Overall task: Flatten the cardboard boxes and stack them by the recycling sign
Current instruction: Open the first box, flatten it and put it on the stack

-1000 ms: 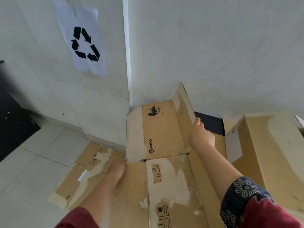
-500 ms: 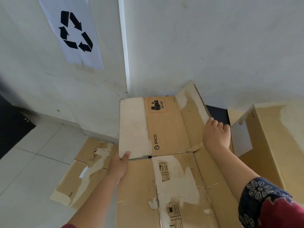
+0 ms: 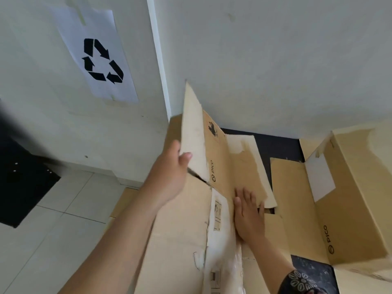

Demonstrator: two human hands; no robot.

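I see the right hand (image 3: 250,217) nearest, fingers straight, pressing flat on the opened cardboard box (image 3: 180,240) on the floor. The left hand (image 3: 171,168) pinches its pale flap (image 3: 194,141) and holds it tilted upward (thumb on the near face). Beyond, on the wall, hangs the recycling sign (image 3: 99,58).

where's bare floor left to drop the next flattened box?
Free: the white tile floor left of the box being flattened, bordered by the wall under the recycling sign and a black object. Crowded: the right side, where the left hand grips a flap, the right hand presses cardboard, and an unflattened PICO box stands.
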